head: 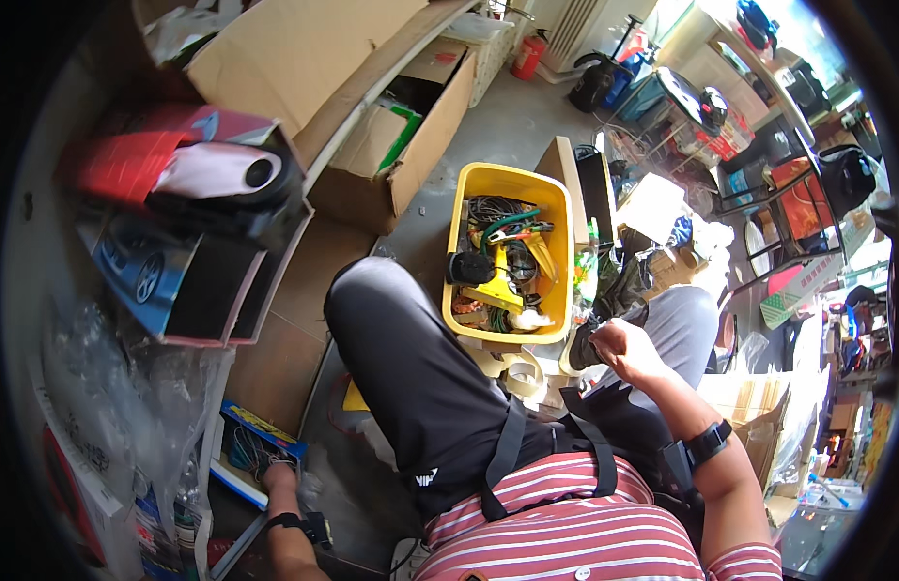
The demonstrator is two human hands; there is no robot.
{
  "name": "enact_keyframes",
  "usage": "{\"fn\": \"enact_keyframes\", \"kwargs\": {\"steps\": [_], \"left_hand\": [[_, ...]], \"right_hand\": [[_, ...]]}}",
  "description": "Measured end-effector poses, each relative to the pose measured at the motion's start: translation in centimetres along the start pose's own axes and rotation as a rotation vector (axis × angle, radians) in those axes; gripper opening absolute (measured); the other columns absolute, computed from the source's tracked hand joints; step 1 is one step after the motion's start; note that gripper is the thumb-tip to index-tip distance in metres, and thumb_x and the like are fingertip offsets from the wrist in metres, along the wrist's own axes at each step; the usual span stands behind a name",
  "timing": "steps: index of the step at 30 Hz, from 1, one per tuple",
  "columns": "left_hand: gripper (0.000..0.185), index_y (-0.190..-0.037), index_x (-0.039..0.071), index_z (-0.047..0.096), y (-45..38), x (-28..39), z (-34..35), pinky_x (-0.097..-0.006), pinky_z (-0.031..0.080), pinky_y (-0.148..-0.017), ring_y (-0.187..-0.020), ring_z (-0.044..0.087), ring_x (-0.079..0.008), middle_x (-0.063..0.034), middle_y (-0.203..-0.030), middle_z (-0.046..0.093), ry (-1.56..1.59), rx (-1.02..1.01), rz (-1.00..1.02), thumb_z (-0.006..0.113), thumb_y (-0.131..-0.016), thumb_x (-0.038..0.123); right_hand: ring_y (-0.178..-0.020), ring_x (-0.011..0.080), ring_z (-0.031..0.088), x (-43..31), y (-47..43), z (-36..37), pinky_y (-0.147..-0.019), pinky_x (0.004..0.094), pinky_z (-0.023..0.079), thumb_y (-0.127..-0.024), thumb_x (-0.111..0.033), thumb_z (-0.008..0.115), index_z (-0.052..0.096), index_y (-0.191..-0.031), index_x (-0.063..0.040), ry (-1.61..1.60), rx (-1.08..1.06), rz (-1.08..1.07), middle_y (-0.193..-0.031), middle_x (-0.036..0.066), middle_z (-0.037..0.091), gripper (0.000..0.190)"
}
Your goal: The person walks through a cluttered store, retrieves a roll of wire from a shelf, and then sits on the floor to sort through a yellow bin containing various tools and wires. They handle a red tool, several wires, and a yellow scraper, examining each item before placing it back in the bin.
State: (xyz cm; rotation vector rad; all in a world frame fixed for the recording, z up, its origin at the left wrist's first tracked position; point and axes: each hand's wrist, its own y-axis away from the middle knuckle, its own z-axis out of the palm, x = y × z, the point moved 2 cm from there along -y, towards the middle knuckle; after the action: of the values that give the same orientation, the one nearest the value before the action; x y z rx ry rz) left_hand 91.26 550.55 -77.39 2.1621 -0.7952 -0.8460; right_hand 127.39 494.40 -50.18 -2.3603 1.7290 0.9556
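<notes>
At the lower left, my left hand (279, 476) reaches into a small blue-edged cardboard box (240, 485). Thin wires (255, 454) fill that box around my fingertips, which are mostly hidden, so I cannot tell whether they grip anything. My right hand (624, 347) is curled in a loose fist over my right leg, just beside a dark shoe (583, 347); nothing shows in it. Between my knees stands a yellow plastic bin (509, 337). In it lie coiled cables (493, 209), a green tube (509, 219), a yellow plastic tool (499, 287) and a black round part (470, 269).
Left of me, colour-printed boxes (159, 269) lean out above clear plastic bags (93, 378). An open carton (428, 156) stands ahead, with a fire extinguisher (529, 55) farther back. Rolls of tape (523, 374) lie below the bin. A metal-framed chair (798, 254) and clutter crowd the right.
</notes>
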Motion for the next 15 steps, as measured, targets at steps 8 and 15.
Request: {"fn": "enact_keyframes", "kwargs": {"steps": [8,15], "left_hand": [[0.039,-0.121,0.007,0.055,0.0,0.9,1.3,-0.0367,0.038,-0.097,-0.117,0.048,-0.0311,-0.0162,-0.129,0.047,-0.214,-0.219,0.193,0.047,-0.084,0.014],[0.026,-0.09,0.001,0.064,11.2,6.9,-8.9,-0.0434,0.046,-0.081,-0.093,0.058,-0.038,-0.0187,-0.099,0.062,0.043,0.221,0.324,0.052,-0.083,0.023]], "right_hand": [[-0.079,0.0324,0.058,2.2,-4.6,-2.7,-0.069,0.038,0.046,-0.076,-0.012,0.058,0.06,-0.088,-0.005,0.047,0.013,-0.134,-0.08,0.016,0.057,0.014],[-0.079,0.0297,0.06,6.2,-8.4,-5.4,-0.072,0.0347,0.048,-0.081,-0.016,0.053,0.064,-0.09,-0.003,-0.029,0.07,-0.07,-0.084,0.015,0.06,0.02]]}}
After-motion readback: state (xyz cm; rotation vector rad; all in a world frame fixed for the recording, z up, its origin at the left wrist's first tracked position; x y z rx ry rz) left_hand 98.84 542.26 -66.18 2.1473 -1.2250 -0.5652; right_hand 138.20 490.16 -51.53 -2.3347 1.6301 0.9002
